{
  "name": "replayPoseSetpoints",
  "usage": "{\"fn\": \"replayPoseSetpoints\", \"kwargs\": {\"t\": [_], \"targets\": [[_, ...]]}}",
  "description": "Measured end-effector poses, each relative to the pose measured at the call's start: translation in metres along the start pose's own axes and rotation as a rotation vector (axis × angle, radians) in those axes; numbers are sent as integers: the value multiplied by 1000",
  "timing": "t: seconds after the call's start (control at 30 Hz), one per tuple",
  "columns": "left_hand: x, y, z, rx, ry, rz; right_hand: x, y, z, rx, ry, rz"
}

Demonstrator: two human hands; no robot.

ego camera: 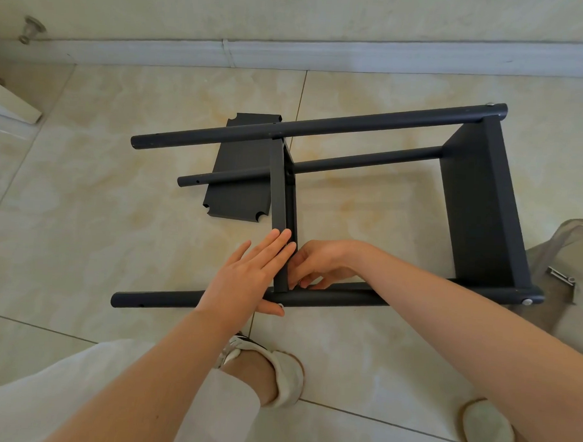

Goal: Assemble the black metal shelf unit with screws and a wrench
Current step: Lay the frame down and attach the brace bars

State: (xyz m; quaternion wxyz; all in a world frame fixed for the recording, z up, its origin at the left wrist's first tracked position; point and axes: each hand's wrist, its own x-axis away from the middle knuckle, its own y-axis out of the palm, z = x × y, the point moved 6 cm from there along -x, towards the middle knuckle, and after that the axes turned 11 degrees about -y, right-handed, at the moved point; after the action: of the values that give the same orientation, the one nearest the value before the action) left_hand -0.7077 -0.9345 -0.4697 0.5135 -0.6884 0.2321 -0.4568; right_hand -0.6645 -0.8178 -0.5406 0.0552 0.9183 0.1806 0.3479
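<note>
The black metal shelf unit (478,202) lies on its side on the tiled floor, its tube legs running left to right. A middle shelf panel (281,193) stands on edge between the legs. My left hand (251,272) presses flat, fingers straight, against that panel's left face, thumb under the near leg (153,298). My right hand (318,265) has its fingers curled at the joint of panel and near leg, pinching something small that I cannot make out. A loose shelf panel (242,172) lies flat on the floor behind. A screw head (527,301) shows at the near right corner.
A beige bag (568,266) with a metal clasp lies at the right, against the unit's end. My two feet in pale shoes (286,377) stand close to the near leg. A white baseboard (290,53) runs along the wall, with a door stopper (33,29) at far left.
</note>
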Motion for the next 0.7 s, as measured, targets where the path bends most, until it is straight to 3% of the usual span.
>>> {"fn": "replayPoseSetpoints", "kwargs": {"t": [0.7], "targets": [[0,-1,1,49,13,2,-10,-2,6,-19,60,-27]]}}
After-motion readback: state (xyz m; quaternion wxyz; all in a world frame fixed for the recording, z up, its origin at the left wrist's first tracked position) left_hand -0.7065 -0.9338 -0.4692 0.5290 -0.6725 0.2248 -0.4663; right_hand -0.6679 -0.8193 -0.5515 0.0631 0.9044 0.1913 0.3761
